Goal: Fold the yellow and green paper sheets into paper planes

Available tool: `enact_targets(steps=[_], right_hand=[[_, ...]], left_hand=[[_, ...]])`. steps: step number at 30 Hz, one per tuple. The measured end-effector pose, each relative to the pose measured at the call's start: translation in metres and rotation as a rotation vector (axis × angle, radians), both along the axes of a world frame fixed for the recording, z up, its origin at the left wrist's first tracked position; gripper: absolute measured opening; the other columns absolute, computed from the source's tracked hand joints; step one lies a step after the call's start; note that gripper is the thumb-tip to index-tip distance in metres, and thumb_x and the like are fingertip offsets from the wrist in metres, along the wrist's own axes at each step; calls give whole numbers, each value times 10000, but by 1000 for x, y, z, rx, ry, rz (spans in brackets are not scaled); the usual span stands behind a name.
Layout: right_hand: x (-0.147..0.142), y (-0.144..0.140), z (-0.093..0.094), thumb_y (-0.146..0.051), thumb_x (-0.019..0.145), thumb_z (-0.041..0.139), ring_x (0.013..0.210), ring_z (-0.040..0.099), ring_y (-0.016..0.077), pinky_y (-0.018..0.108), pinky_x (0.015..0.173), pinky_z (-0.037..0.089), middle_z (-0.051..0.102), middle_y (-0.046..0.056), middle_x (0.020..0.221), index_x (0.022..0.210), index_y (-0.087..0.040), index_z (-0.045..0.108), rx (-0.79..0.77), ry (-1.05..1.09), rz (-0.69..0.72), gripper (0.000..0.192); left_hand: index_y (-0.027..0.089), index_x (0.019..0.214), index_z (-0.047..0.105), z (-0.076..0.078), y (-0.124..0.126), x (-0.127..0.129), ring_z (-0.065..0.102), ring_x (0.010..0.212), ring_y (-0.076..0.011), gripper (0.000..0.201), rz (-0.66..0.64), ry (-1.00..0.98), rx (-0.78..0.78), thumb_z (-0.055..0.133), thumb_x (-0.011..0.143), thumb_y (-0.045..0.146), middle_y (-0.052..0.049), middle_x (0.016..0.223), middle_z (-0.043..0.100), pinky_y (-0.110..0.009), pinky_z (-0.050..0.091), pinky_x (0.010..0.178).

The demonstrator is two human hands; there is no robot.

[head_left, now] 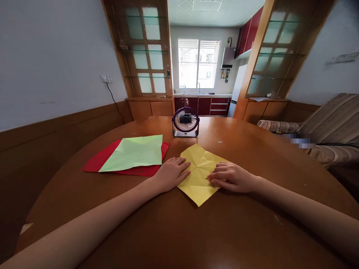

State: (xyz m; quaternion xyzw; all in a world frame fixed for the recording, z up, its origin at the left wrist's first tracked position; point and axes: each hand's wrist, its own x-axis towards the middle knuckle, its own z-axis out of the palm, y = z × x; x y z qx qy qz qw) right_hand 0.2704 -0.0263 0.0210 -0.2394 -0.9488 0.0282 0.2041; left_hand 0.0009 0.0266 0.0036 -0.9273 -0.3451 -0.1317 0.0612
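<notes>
A creased sheet of yellow paper (198,188) lies unfolded on the table in front of me, one corner pointing toward me. My left hand (171,172) rests flat over its left corner with the fingers stretched out. On the right side of the sheet lies my right hand (228,176), its fingers slightly bent and loosely apart, the tips touching the paper. Neither hand grips anything. To the left of my left hand, a creased light green sheet (137,151) is on top of a red sheet (102,158), which is partly covered.
A small purple desk fan (186,121) stands on the brown wooden table (179,231) beyond the yellow paper. At the right is a striped armchair (331,123). Wooden cabinets (151,108) and a kitchen window (199,63) are in the background.
</notes>
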Motion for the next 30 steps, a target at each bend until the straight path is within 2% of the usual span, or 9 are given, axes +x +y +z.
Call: enact_targets(steps=[4,8,10,12,18,20,23,27,30], right_hand=[[-3,-1,5,-274,976,480,700,595,141,259,638,458,678,73,758,1057,-135,694,-124,101,58,268],[-3,13,16,-266,960,507,741,630,129,250,666,477,710,71,848,1075,-153,687,-163,202,-7,242],[-1,26,19,-265,945,520,751,631,129,258,681,480,715,63,896,1093,-176,680,-146,206,-110,235],[0,41,19,-281,922,542,769,629,141,269,691,481,707,64,898,1019,-179,700,-137,194,-207,211],[-3,78,11,-356,808,676,714,577,149,266,653,443,645,54,811,824,-151,669,-151,50,-414,206],[-5,82,11,-427,772,708,720,568,155,262,642,430,638,59,830,830,-147,651,-156,17,-464,292],[-8,85,14,-527,716,728,771,578,183,273,659,426,645,80,896,873,-150,643,-180,-84,-515,416],[-13,89,23,-596,662,730,796,604,208,274,645,422,668,84,922,921,-159,648,-303,-239,-582,514],[-18,91,32,-626,621,738,779,611,209,265,603,402,680,70,892,911,-170,659,-377,-336,-627,546]], left_hand=[[223,1368,527,-1,5,-3,440,1337,-265,421,-76,37,-68,380,1007,383,-119,1440,477,-453,314,1126],[277,1389,498,-1,8,-7,368,1390,-251,416,-181,-1,-146,387,1007,398,-77,1501,398,-431,305,1141],[296,1387,495,-1,10,-10,344,1404,-231,408,-255,-41,-191,399,1005,400,-54,1510,381,-423,287,1155],[301,1373,510,0,12,-12,334,1409,-213,395,-318,-79,-243,417,1001,396,-44,1507,383,-422,263,1169],[265,1191,669,0,20,-17,426,1354,-203,310,-445,-213,-407,521,956,404,-69,1413,506,-423,292,1160],[251,1163,685,-2,21,-16,454,1334,-206,299,-440,-251,-421,537,949,396,-78,1388,533,-428,307,1153],[238,1227,642,-4,18,-15,492,1303,-192,320,-409,-264,-374,504,967,364,-68,1355,574,-416,336,1140],[213,1336,548,-2,13,-12,423,1356,-214,389,-333,-153,-250,432,992,354,-84,1435,491,-430,301,1156],[202,1366,514,0,10,-11,383,1382,-221,419,-297,-80,-212,379,1006,369,-88,1466,452,-436,275,1167]])
